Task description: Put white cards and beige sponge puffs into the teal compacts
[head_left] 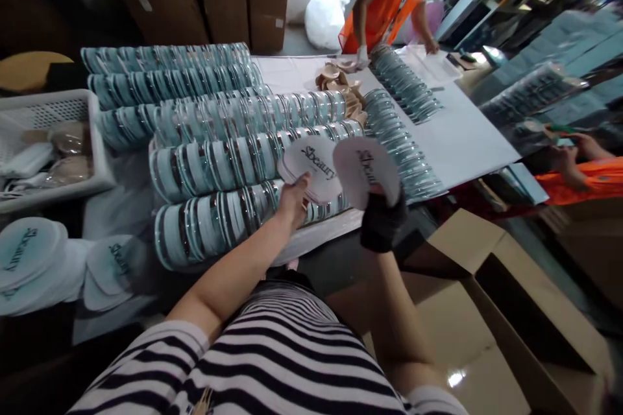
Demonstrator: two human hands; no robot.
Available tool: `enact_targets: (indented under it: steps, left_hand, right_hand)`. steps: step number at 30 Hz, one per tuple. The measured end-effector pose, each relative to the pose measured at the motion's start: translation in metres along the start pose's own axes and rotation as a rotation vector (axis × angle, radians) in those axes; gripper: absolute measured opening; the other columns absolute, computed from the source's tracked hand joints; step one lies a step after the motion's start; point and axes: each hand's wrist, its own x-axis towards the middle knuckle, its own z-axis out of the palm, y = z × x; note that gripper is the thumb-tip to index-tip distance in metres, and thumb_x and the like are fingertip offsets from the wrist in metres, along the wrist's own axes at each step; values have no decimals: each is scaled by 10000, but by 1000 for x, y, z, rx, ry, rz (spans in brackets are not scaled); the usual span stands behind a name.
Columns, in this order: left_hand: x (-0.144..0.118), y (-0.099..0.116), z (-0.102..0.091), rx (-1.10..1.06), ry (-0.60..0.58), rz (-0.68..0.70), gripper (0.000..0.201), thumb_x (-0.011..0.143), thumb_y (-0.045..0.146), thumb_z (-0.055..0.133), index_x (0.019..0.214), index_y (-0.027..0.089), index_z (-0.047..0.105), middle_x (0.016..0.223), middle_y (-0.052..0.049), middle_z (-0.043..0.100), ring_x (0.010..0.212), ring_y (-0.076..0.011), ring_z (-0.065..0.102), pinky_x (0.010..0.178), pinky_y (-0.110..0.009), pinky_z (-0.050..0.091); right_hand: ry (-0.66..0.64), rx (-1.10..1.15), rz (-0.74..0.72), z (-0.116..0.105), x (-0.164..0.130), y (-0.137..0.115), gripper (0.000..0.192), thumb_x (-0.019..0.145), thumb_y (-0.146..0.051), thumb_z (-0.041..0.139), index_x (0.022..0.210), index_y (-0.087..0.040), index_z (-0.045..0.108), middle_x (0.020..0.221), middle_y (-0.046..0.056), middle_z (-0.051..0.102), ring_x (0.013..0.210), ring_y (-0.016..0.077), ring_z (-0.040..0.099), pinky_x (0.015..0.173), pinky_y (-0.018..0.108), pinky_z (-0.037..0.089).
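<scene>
My bare left hand [293, 202] is closed on a small fanned stack of round white printed cards [311, 172]. In a black glove, my right hand [383, 217] grips one round card [365, 168] with similar dark lettering, slightly blurred and held upright just right of the stack. Both hands are raised over the near edge of the table. Behind and left of them lie long rows of round teal-and-white packages [219, 162], standing on edge in clear wrap. More round printed cards [32, 253] are piled at the far left, beside a smaller fanned pile [109, 272].
A white plastic basket [100, 142] with wrapped items stands at left. Cardboard boxes [224, 6] line the back; an open carton [467, 292] is at my right. A co-worker in an orange vest [389, 0] handles things across the table; another person's orange sleeve [594, 175] shows at right.
</scene>
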Motion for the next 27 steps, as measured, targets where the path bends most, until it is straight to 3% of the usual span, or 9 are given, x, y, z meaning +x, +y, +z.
enact_targets:
  steps: [2, 4, 6, 8, 11, 14, 20, 27]
  left_hand:
    - [15, 15, 1, -72, 84, 67, 271, 833, 91, 705, 1082, 196, 688, 977, -18, 764, 866, -160, 715, 884, -333, 574]
    - [28, 27, 0, -103, 153, 88, 325, 850, 87, 689, 1149, 211, 659, 1058, -21, 757, 941, -163, 714, 920, -337, 570]
    - [35, 32, -3, -102, 188, 77, 348, 849, 97, 696, 1175, 209, 646, 1130, -39, 744, 1008, -178, 707, 945, -347, 567]
    - [36, 31, -5, -94, 180, 69, 353, 849, 110, 700, 1184, 209, 647, 1176, -52, 732, 1054, -195, 699, 958, -361, 567]
    - [35, 29, -7, -104, 158, 80, 373, 856, 111, 691, 1208, 226, 641, 1189, -48, 731, 1089, -197, 692, 967, -364, 567]
    - [35, 28, -8, -128, 141, 80, 381, 857, 106, 685, 1214, 230, 640, 1188, -51, 732, 1089, -201, 695, 977, -387, 565]
    - [39, 27, -11, -157, 131, 62, 407, 827, 102, 718, 1209, 232, 657, 1162, -55, 744, 1108, -205, 690, 1010, -371, 545]
    - [36, 23, -13, -125, 105, 62, 445, 811, 133, 746, 1230, 253, 653, 1155, -40, 745, 1113, -205, 684, 1002, -361, 550]
  right_hand:
    - [3, -83, 36, -24, -1, 14, 522, 907, -562, 490, 984, -93, 707, 833, 157, 717, 748, 267, 665, 649, 349, 508]
    - [-227, -150, -61, -44, -14, 24, 471, 896, -539, 516, 904, -114, 719, 743, 127, 705, 664, 237, 643, 591, 310, 456]
    - [-477, -229, -138, -48, -35, 25, 384, 921, -440, 492, 894, -136, 725, 722, 108, 706, 622, 210, 633, 562, 285, 403]
    - [-649, -282, -172, -33, -51, 16, 323, 942, -343, 464, 977, -150, 722, 779, 102, 723, 640, 193, 643, 566, 272, 371]
    - [-781, -337, -170, 7, -58, -8, 320, 981, -314, 432, 1145, -165, 664, 835, 83, 726, 670, 176, 647, 579, 265, 336]
    - [-828, -381, -131, 32, -54, -21, 344, 997, -348, 422, 1206, -147, 608, 836, 80, 716, 666, 175, 640, 574, 266, 307]
    - [-728, -346, -108, 40, -61, 1, 323, 997, -338, 408, 1015, -150, 670, 847, 91, 728, 682, 173, 644, 588, 261, 301]
    - [-779, -399, -166, 73, -55, -2, 369, 1025, -340, 358, 1064, -181, 689, 869, 103, 735, 690, 177, 638, 587, 251, 300]
